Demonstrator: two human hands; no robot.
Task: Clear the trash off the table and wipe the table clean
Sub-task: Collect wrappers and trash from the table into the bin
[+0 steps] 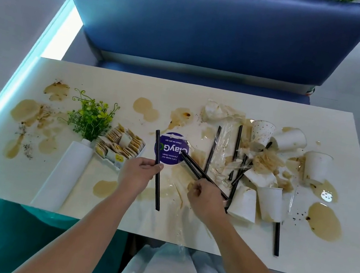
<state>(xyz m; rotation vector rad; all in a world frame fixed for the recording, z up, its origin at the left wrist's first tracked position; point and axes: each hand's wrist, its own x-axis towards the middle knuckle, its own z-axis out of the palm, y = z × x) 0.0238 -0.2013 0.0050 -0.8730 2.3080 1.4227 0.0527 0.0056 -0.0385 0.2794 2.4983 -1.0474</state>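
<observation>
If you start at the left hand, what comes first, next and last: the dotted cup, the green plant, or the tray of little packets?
1. tray of little packets: right beside the left hand, on its left.
2. green plant: farther left and farther back.
3. dotted cup: far over on the right, near the back of the table.

Reaching forward, bare-armed: left hand (137,172) near-left of the round purple sticker (171,150) pinching a thin black plastic straw (157,144), right hand (205,199) near-right gripping a pair of black straws (194,167).
</observation>
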